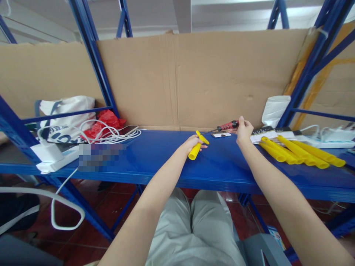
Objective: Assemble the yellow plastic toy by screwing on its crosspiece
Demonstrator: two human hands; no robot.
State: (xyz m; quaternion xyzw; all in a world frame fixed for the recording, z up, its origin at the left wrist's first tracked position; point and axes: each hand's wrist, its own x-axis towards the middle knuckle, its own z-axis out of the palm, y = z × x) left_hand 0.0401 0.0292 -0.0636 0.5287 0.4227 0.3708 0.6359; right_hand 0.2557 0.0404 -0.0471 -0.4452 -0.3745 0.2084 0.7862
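Note:
My left hand is closed around a yellow plastic handle, a hollow tube with a crosspiece at its far end. In my right hand is a screwdriver with a red and black grip, held by the grip's rear end. Its shaft points left, and the tip comes close to the yellow crosspiece; whether they touch I cannot tell. Behind the screwdriver a small white and black flat item lies on the blue shelf.
Several yellow tubes lie at the right beside white and black boxes. A white pouch leans against the cardboard wall. At the left are white cables, a power strip, a red plastic bag and a white tote bag.

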